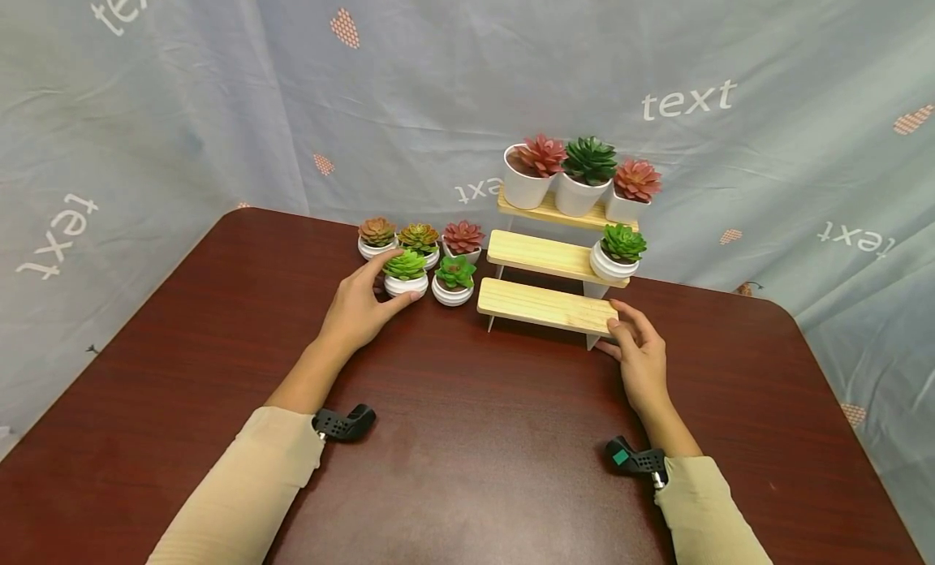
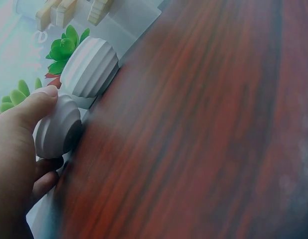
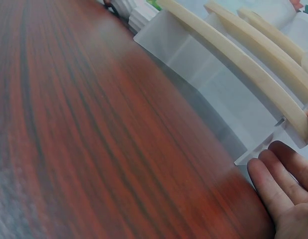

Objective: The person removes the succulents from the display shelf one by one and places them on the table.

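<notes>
My left hand (image 1: 358, 309) holds a small light-green artificial succulent (image 1: 405, 265) in a round, ribbed white pot. In the left wrist view, the thumb lies along the near side of that white pot (image 2: 59, 127), with fingertips behind it. A darker green succulent (image 1: 454, 273) in a similar pot stands just right of it. My right hand (image 1: 643, 362) grips the right end of the lowest board of a three-step plant stand (image 1: 544, 305). The right wrist view shows several fingers (image 3: 276, 186) extended beside the stand's pale side panel (image 3: 258, 149).
Behind the left hand stand an orange-brown succulent (image 1: 377, 232), a yellow-green one (image 1: 419, 239) and a pink one (image 1: 463, 237). The top board (image 1: 544, 212) carries three potted plants; a green succulent (image 1: 622, 244) sits on the middle board's right end. A grey curtain (image 1: 438, 78) hangs behind the brown table (image 1: 467, 451).
</notes>
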{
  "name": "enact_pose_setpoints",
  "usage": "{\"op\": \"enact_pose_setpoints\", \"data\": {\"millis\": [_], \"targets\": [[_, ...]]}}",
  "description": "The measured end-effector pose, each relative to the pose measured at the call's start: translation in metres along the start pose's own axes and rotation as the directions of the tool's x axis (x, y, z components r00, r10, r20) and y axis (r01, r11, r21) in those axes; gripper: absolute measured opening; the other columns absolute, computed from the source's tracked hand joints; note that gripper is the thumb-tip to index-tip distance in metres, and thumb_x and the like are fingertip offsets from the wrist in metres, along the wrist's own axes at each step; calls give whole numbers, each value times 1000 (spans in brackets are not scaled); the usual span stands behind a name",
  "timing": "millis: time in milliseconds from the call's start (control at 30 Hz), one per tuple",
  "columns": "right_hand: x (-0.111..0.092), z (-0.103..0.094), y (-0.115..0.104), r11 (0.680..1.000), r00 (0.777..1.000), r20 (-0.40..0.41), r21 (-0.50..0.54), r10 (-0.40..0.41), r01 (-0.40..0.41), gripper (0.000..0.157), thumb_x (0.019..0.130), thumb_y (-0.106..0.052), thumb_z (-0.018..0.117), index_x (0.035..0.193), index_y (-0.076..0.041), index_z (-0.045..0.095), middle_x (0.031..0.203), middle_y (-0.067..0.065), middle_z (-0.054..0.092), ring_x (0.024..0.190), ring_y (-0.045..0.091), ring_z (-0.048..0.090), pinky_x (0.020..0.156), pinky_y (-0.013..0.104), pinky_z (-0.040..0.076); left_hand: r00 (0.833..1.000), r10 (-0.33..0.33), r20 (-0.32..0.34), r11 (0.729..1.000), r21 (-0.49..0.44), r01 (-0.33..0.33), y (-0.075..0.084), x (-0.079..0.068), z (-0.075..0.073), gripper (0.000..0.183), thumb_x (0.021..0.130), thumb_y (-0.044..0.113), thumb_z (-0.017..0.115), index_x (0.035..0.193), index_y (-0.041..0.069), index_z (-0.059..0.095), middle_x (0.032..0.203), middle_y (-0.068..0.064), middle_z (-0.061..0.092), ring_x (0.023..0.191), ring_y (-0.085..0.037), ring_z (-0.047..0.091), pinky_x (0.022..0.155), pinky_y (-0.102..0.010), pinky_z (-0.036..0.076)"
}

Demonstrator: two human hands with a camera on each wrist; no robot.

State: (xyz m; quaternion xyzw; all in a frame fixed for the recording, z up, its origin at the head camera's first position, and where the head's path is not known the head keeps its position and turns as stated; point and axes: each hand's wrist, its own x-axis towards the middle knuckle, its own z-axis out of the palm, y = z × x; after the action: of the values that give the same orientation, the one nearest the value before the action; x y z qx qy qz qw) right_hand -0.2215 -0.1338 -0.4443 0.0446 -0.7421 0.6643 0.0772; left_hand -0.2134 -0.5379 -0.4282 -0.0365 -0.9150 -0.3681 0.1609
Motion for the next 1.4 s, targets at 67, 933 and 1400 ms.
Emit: {"op": "enact_pose_setpoints", "data": {"millis": [67, 933, 1400], "targets": [[0, 0, 0, 1000, 1000, 0, 1, 0, 0, 38, 106, -15, 53, 142, -3, 55, 109, -4, 63, 99, 4, 68, 79, 21, 60, 1000, -3, 1, 1000, -6, 3, 0, 0, 0, 72, 88, 39, 80, 150, 26, 48, 142, -7, 60, 94, -25, 63, 80, -44, 51], [0, 0, 2, 1000, 1000, -1, 15, -13, 13, 38, 105, -16, 54, 141, -3, 56, 110, -2, 63, 99, 5, 68, 78, 22, 61, 1000, -9, 11, 999, -51, 10, -5, 1, 0, 72, 88, 33, 80, 151, 27, 45, 132, -13, 64, 99, -29, 66, 83, -48, 54], [0, 1, 3, 1000, 1000, -1, 10, -16, 16, 38, 105, -15, 53, 141, -3, 56, 110, -2, 63, 99, 5, 68, 78, 22, 60, 999, -28, 24, 998, -49, 29, -4, 2, 0, 72, 88, 32, 79, 151, 28, 44, 126, -11, 64, 98, -26, 64, 82, -45, 51]]}}
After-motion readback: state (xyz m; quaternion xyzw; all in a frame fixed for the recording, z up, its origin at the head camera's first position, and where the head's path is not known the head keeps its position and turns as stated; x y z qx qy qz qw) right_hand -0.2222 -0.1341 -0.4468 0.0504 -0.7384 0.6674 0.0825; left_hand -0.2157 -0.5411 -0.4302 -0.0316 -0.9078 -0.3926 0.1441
